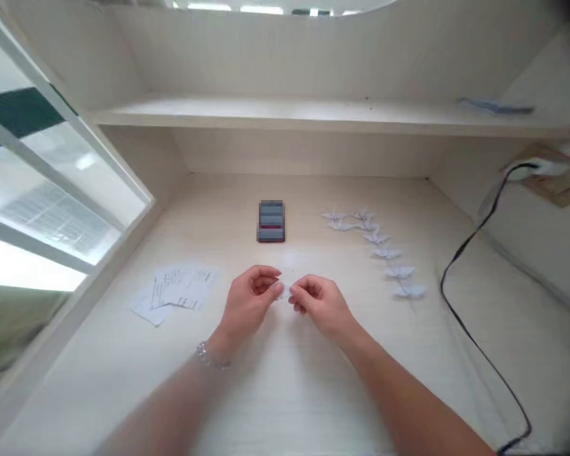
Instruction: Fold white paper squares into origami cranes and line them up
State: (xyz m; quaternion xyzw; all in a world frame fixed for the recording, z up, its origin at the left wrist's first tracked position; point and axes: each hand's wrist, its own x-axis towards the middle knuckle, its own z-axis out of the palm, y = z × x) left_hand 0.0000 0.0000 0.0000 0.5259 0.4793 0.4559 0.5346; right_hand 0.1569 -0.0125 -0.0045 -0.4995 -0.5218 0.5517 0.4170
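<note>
Between my two hands is a small piece of folded white paper [285, 291], pinched from both sides just above the desk. My left hand [253, 297], with a chain bracelet at the wrist, grips its left end between thumb and fingers. Its right end is in the closed fingertips of my right hand [319, 303]. Most of the paper's folds are too small to make out. To the right, several white folded paper cranes [386, 253] lie in a curved row. Printed and plain paper sheets [183, 286] overlap on the desk left of my left hand.
A dark phone-like device [271, 221], its surface pixelated, lies beyond my hands. A black cable [460, 320] runs down the right side from a white plug [544, 168]. A shelf [313, 114] spans the back, with a flat bluish item [496, 106] on it. A window frame stands left.
</note>
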